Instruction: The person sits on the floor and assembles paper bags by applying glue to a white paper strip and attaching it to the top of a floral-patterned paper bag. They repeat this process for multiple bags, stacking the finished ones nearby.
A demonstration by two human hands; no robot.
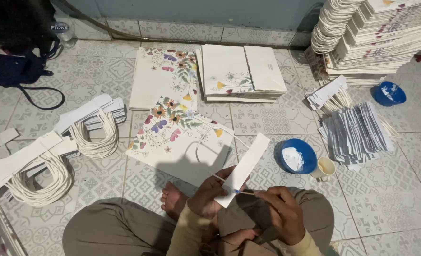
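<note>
I sit cross-legged on a tiled floor. My left hand (pixel 209 193) holds a long white card strip (pixel 245 167) with a white cord loop (pixel 209 142) hanging from it. My right hand (pixel 282 208) grips a thin stick with a blue tip (pixel 244 192), and the tip touches the strip's lower end. A blue bowl of white paste (pixel 296 156) stands on the floor just right of the strip. A flat floral paper bag (pixel 172 137) lies in front of my knees.
Piles of card strips with cord handles (pixel 54 156) lie at the left. Flat floral bags (pixel 241 73) are stacked ahead, with a tall stack (pixel 381 38) at the upper right. Grey folded strips (pixel 355 135), a small cup (pixel 324 167), a second blue bowl (pixel 388 94) and a dark bag (pixel 16 66) lie around.
</note>
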